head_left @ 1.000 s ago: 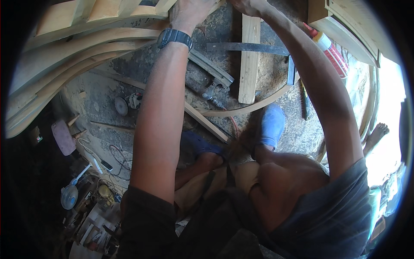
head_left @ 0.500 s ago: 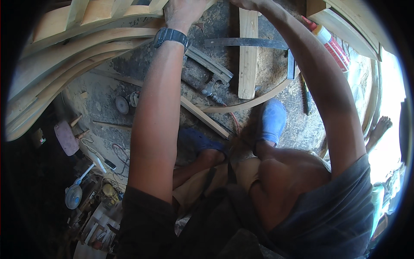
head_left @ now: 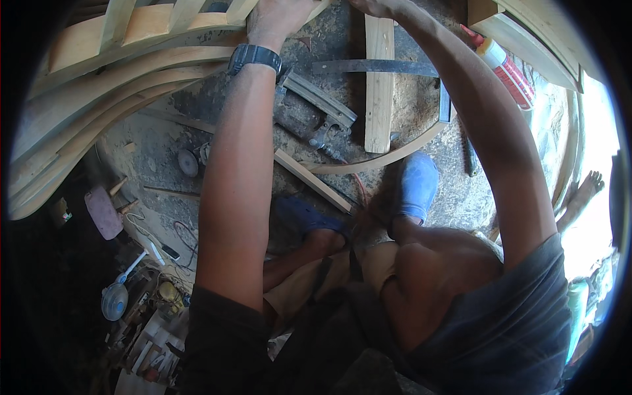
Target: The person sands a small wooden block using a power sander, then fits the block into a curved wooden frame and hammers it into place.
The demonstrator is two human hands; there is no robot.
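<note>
- Left hand [head_left: 280, 20], black watch [head_left: 255, 59] at its wrist, reached to the top edge of the view, just beside the end of the slatted curved wooden frame [head_left: 135, 26] at upper left; fingertips cut off, so could not tell whether the fingers were wide, narrow or gripping
- Right hand [head_left: 374, 6] was mostly cropped at the same edge, near the top of the plank [head_left: 378, 115]; state of its fingers could not be told either
- Pale wood edge [head_left: 320, 9] showed beside the left hand; contact not confirmed; arms reached forward together, probably so both hands could work close to each other
- Metal square [head_left: 349, 66] lay with its dark blade across the plank, its stock near one end of the curved strip [head_left: 401, 153]; presumably set flat to stay within reach
- Pneumatic nailer [head_left: 303, 112] lay between left forearm and plank, likely parked there for easy pickup
- Glue bottle [head_left: 510, 79] lay beyond the right forearm, red nozzle pointing away from the body, perhaps kept aside of the arms' path
- Blue clogs [head_left: 418, 184] stood apart on the dusty floor [head_left: 421, 99], likely for balance
</note>
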